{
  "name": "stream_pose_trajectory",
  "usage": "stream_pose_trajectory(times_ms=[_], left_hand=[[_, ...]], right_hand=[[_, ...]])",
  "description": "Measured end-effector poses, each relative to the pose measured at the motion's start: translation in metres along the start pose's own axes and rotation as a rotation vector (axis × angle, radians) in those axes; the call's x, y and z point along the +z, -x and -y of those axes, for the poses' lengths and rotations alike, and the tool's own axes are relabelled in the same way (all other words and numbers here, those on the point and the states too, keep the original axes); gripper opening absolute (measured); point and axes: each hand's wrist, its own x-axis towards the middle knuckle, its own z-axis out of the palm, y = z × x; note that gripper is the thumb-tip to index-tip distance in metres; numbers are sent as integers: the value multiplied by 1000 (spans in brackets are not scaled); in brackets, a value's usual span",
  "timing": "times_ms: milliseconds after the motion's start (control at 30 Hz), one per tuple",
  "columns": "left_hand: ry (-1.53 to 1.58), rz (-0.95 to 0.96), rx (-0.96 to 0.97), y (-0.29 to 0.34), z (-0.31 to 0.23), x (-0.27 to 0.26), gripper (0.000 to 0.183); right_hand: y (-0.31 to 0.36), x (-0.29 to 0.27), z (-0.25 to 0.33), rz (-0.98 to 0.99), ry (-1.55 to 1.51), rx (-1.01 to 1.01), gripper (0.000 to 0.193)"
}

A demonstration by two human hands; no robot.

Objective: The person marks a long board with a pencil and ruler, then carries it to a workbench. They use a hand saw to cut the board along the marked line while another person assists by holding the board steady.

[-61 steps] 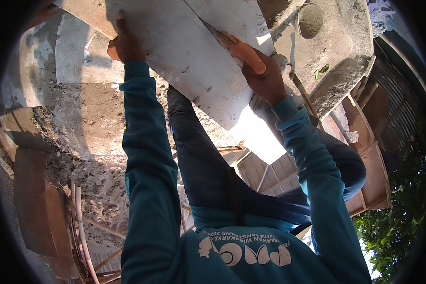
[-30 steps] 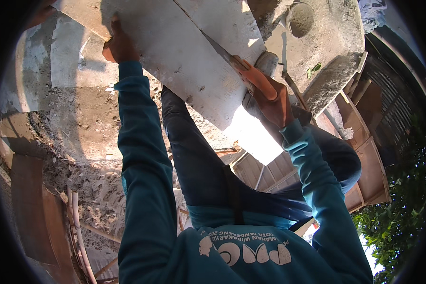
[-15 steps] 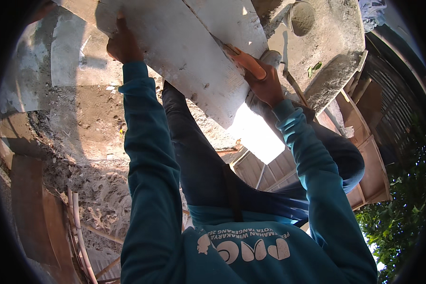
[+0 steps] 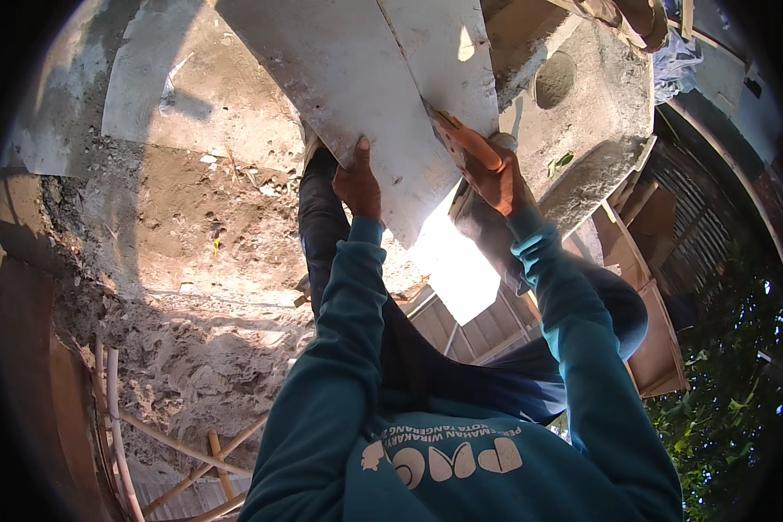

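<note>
A wide pale-grey board [image 4: 339, 78] lies in front of me across my legs, with a long narrow slit running away through it. My right hand [image 4: 498, 184] is wrapped round the orange handle of a handsaw [image 4: 471, 143]. The saw's blade stands in the near part of the slit, and much of it is hidden by the board. On the board's near left edge rests my left hand [image 4: 358, 184], thumb on top and fingers curled underneath, out of sight.
At the far right is a concrete slab [image 4: 605, 78] with a round hollow and green leaves on it. A crumpled plastic bag [image 4: 677, 61] sits beyond its corner. Rough, rubble-strewn ground [image 4: 209, 209] spreads at left, with bamboo poles [image 4: 117, 435] nearer me. Corrugated sheet [image 4: 692, 200] stands at right.
My left hand has moved from farther out on the board's left side to its near edge, closer to the saw. My right hand stays on the saw handle. The view has shifted slightly.
</note>
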Motion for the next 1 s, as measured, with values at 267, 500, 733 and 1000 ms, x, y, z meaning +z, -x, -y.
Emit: stream_pose_trajectory(times_ms=[267, 500, 733, 1000], left_hand=[[128, -64, -35, -60, -85, 8, 58], [-175, -45, 495, -147, -143, 30, 55], [-1226, -86, 988, -225, -142, 1, 92], [-330, -157, 287, -145, -127, 33, 83]], right_hand=[[-67, -3, 89, 3, -104, 43, 31], [-137, -35, 147, 46, 116, -48, 33], [-163, -29, 139, 65, -275, -374, 35], [-157, -25, 128, 8, -433, -513, 39]])
